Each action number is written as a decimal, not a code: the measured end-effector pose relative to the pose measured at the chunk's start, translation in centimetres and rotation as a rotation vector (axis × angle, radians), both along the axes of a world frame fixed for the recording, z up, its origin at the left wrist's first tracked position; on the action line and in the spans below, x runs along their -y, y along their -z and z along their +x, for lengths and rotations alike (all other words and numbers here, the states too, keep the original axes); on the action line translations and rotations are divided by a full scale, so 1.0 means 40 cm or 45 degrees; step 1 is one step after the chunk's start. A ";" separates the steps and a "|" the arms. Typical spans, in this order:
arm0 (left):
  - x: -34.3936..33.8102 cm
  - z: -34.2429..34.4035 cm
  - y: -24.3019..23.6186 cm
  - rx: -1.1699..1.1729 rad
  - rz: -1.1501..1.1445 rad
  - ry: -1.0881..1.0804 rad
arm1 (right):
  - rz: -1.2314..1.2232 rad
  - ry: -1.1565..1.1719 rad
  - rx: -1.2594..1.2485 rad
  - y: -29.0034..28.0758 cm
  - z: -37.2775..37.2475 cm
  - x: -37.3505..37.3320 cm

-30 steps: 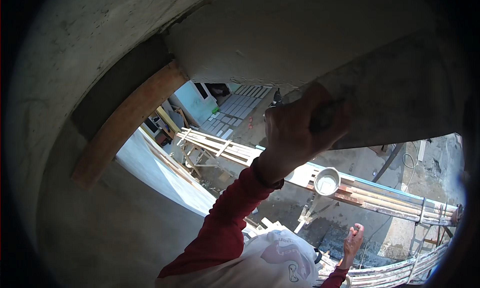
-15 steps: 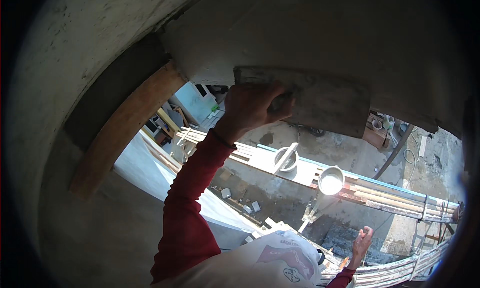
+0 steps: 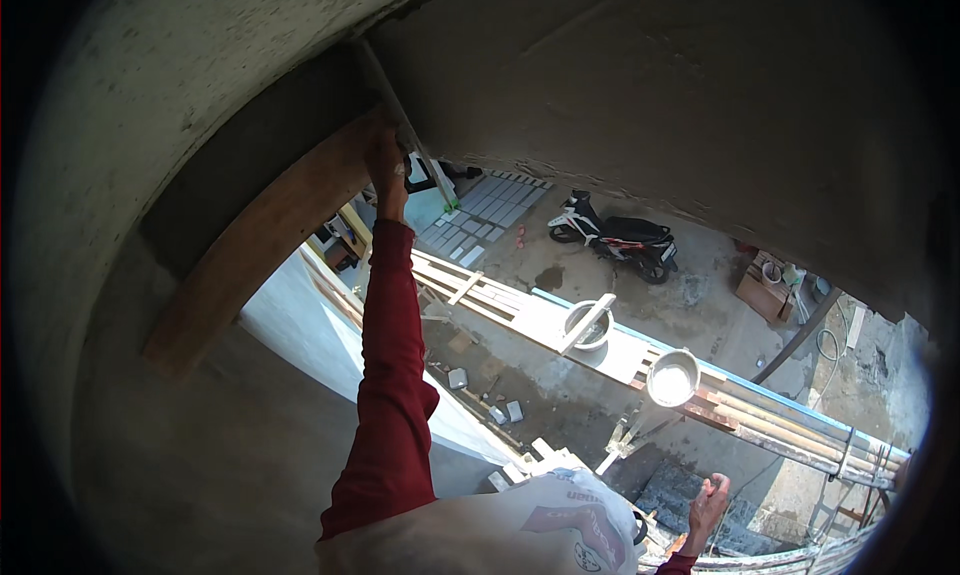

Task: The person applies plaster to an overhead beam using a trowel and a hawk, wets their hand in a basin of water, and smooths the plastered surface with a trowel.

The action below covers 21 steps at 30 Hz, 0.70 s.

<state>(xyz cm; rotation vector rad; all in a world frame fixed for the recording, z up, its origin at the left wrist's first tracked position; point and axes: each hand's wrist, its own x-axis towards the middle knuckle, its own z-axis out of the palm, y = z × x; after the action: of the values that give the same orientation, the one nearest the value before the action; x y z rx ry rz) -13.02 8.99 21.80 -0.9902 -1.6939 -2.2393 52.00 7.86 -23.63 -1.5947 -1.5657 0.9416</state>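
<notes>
My left hand [image 3: 388, 170], in a red sleeve, is raised and closed round the handle of a plastering trowel [image 3: 383, 80]. The trowel now shows nearly edge-on as a narrow strip, set at the left corner of the grey plastered surface [image 3: 640, 95]. Right beside the hand is the upper end of a curved-looking wooden board [image 3: 270, 230], with a band of darker plaster [image 3: 255, 140] above it. Low on the right, my right hand [image 3: 708, 510] hangs free, its fingers loosely bent and apart, with nothing visible in it.
Below runs a plank scaffold [image 3: 470, 293] carrying a bucket with a stick across it [image 3: 587, 327] and another bucket [image 3: 673, 377] gleaming in the sun. Bamboo poles [image 3: 780, 423] extend right. On the ground stand a motorbike [image 3: 615, 235] and a wooden box [image 3: 765, 287].
My left hand has moved left and up with the trowel, which has turned from its flat face to edge-on. The motorbike below has come into view. My right hand has shifted slightly.
</notes>
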 end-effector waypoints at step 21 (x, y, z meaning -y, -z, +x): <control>-0.134 1.199 0.049 -0.801 -0.089 0.299 | 0.052 -0.024 -0.085 -0.009 0.007 -0.064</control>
<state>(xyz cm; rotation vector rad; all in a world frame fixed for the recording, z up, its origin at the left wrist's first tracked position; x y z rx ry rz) 34.93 14.34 19.83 -1.7541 -1.4250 -1.7048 52.28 10.42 -23.28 -1.5081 -1.5468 0.9569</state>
